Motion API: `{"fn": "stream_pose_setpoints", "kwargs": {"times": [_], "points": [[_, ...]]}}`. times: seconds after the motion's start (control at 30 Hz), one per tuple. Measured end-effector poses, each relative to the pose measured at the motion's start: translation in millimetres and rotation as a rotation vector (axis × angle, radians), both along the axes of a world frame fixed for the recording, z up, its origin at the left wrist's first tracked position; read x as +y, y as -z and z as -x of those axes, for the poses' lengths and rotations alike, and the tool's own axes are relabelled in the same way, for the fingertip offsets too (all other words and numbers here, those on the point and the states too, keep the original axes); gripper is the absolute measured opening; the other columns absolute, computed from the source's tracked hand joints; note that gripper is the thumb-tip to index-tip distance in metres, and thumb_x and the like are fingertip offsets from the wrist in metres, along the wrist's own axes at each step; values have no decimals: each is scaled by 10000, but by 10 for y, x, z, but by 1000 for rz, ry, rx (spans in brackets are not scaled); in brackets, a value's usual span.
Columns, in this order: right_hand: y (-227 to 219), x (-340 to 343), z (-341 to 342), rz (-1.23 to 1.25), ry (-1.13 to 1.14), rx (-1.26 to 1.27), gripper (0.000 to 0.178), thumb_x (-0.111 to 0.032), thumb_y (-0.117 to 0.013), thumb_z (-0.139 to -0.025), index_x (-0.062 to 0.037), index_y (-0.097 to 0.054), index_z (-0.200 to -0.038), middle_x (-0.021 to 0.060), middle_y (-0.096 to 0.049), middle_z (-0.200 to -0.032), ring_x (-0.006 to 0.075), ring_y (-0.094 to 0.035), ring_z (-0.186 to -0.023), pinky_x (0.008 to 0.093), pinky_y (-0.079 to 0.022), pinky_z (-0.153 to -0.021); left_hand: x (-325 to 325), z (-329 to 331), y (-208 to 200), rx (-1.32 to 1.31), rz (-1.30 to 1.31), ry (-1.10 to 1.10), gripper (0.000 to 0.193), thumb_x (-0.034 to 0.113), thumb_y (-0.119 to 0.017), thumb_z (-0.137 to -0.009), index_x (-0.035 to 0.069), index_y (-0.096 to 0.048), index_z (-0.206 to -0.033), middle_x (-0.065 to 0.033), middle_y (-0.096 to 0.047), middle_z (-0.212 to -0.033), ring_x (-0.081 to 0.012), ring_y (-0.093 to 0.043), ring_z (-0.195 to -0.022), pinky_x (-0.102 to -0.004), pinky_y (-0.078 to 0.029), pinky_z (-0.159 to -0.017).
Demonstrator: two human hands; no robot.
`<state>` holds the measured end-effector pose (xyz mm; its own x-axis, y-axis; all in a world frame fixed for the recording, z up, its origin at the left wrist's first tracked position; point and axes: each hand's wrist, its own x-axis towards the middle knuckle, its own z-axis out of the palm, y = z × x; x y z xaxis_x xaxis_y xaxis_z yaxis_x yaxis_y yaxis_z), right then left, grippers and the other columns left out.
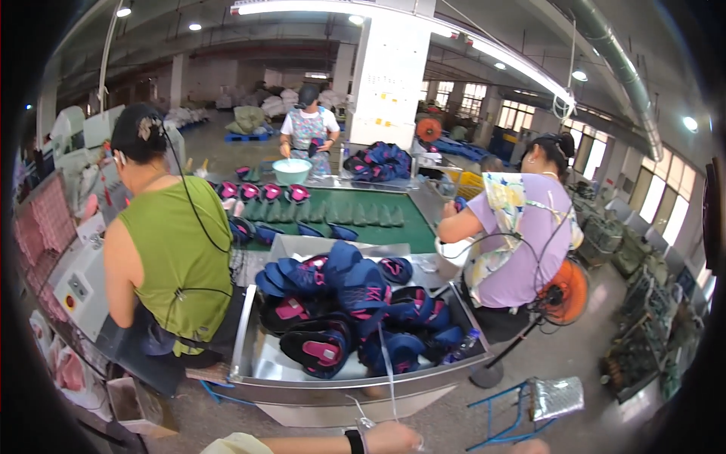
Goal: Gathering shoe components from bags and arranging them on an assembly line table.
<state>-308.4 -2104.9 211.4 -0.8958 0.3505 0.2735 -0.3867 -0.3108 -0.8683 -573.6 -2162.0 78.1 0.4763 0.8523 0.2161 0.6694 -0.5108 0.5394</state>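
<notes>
From the lower edge my left hand [392, 436], with a black band at the wrist and a cream sleeve, reaches across in front of a metal tray [318, 392]. Its fingers are curled closed around a thin white cord [389, 371], which runs up over the tray's near edge. Only a sliver of my right hand [532, 447] shows at the bottom, and its fingers are hidden. Piled in the tray are several navy shoe uppers [364, 287] with pink insides and trim. A clear bottle [463, 344] lies at the tray's right corner.
A green conveyor belt [355, 208] carries rows of shoe parts beyond the tray. People work at left [170, 265], right [522, 227] and far end [308, 129]. A blue-framed stool [503, 424] and an orange fan [563, 291] stand at right; a carton [140, 408] is lower left.
</notes>
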Motion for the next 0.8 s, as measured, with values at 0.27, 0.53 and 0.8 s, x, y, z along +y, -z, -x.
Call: {"fn": "stream_pose_setpoints", "kwargs": {"times": [0.27, 0.53, 0.8], "points": [[330, -652, -1301, 44, 1088, -772, 156, -141, -521, -842, -5, -588, -804, -13, -528, -643, 63, -443, -565, 196, -330, -483, -37, -830, -654, -885, 615, 549, 291, 293, -530, -849, 60, -485, -679, -5, -401, -557, -94, -397, -519, -267, -337, -481], [2015, -1868, -3157, 770, 1184, -596, 162, -183, -547, -804, -26, -552, -844, 102, -544, -662, 182, -517, -575, 306, -439, -517, -46, -2400, -655, -1413, 1094, 437, 296, 382, -561, -827, 90, -540, -876, -26, -553, -706, -68, -502, -597, -206, -449, -585], [1527, -2451, -4208, -393, 1596, -1511, 195, -211, -566, -751, -38, -598, -835, 180, -602, -765, 350, -576, -741, 419, -452, -648, 282, -4213, 78, -1203, 921, 444, 200, 221, -462, -891, 66, -545, -797, -18, -543, -688, -83, -494, -597, -197, -346, -468]]}}
